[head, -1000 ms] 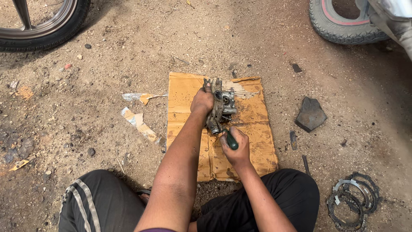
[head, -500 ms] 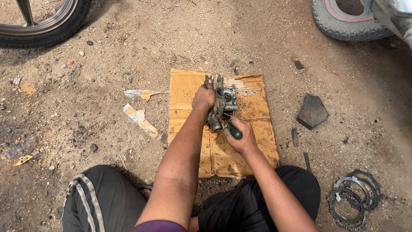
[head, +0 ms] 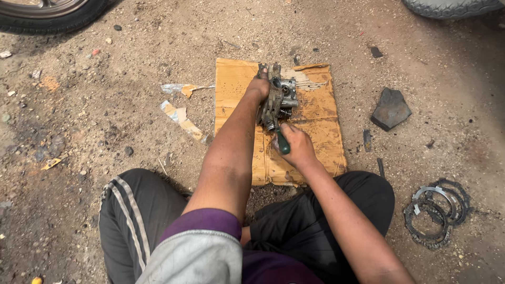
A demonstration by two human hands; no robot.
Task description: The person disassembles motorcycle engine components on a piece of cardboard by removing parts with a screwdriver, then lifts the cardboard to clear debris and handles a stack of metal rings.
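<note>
A greasy grey metal engine part (head: 278, 97) stands on a flattened sheet of brown cardboard (head: 318, 126) on the dirt ground. My left hand (head: 259, 85) grips its left side and holds it upright. My right hand (head: 294, 144) is closed round the dark green handle of a screwdriver (head: 282, 142), whose tip is against the lower end of the part, near a small spring. My legs in dark trousers are folded below the cardboard.
A tyre (head: 52, 13) lies at the top left and another tyre (head: 452, 6) at the top right. A dark flat stone (head: 390, 109) sits right of the cardboard. Several metal rings (head: 435, 212) lie at the lower right. Torn paper scraps (head: 181, 117) lie to the left.
The view has shifted slightly downward. My right hand with the screwdriver has stayed at the lower end of the part, and my left hand keeps its hold.
</note>
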